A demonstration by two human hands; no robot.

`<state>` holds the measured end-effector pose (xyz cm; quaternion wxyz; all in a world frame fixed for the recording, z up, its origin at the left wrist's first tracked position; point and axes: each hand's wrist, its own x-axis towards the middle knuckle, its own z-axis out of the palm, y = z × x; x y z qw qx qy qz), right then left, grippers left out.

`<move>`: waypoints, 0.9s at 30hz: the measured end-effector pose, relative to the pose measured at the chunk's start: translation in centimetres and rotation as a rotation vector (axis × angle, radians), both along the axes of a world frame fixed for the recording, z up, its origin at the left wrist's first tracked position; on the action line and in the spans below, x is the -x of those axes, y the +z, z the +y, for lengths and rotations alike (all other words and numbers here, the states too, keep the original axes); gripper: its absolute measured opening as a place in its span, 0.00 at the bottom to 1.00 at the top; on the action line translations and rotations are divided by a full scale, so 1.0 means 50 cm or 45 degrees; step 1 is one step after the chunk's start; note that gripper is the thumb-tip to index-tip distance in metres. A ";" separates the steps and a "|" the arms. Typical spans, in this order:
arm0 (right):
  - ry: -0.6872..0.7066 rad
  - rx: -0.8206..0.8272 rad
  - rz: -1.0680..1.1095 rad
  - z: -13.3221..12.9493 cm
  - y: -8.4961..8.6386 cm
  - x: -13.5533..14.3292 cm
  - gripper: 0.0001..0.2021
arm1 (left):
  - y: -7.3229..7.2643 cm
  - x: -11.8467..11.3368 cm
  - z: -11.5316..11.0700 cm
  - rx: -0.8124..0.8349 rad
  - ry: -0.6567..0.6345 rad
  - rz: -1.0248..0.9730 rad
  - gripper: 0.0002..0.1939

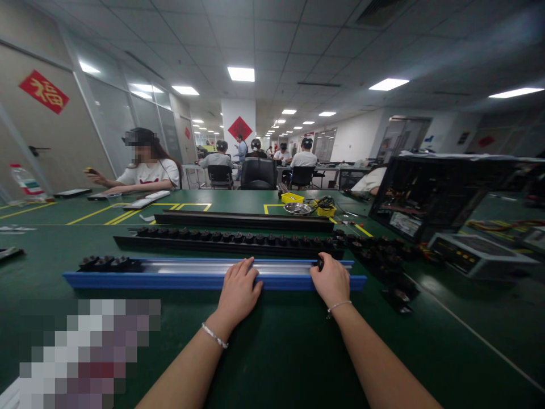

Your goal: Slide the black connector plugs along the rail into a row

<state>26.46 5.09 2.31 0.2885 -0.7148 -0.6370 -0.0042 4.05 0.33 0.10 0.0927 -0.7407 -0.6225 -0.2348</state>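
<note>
A long blue channel (170, 281) with a shiny metal inside lies across the table in front of me. Several black socket-like parts (106, 263) sit at its left end. My left hand (239, 287) rests over the middle of the channel, fingers stretched out across its edges. Near the right end, my right hand (332, 279) is closed on a small black part (320, 263), held at the channel; the fingers hide most of it. Just behind stands a black channel (213, 245) with a row of similar dark parts, and farther back another black channel (242, 220).
Loose black parts (383, 255) are piled to the right. Beyond them stand an open black computer case (443, 193) and a grey power supply (481, 255). A metal dish (297, 208) and a yellow bin (292, 197) are at the back. A person (147, 165) sits at the far left.
</note>
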 end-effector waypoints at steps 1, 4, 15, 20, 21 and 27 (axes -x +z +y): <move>0.000 -0.001 0.000 0.000 0.000 0.000 0.20 | 0.000 0.000 0.000 0.004 0.002 0.002 0.10; 0.003 -0.004 -0.005 0.001 -0.001 0.000 0.20 | 0.001 0.000 0.000 0.015 0.010 0.001 0.11; -0.066 -0.068 -0.070 0.009 -0.016 -0.020 0.20 | -0.003 0.001 0.002 -0.011 0.001 0.004 0.11; -0.017 -0.057 -0.061 0.009 -0.017 -0.032 0.18 | -0.004 0.002 0.002 -0.025 -0.009 -0.012 0.10; -0.011 -0.055 -0.058 0.010 -0.017 -0.033 0.18 | -0.004 0.002 0.002 -0.027 -0.009 -0.017 0.10; 0.007 -0.058 -0.065 0.013 -0.020 -0.040 0.17 | 0.000 -0.001 0.000 -0.019 -0.008 -0.037 0.10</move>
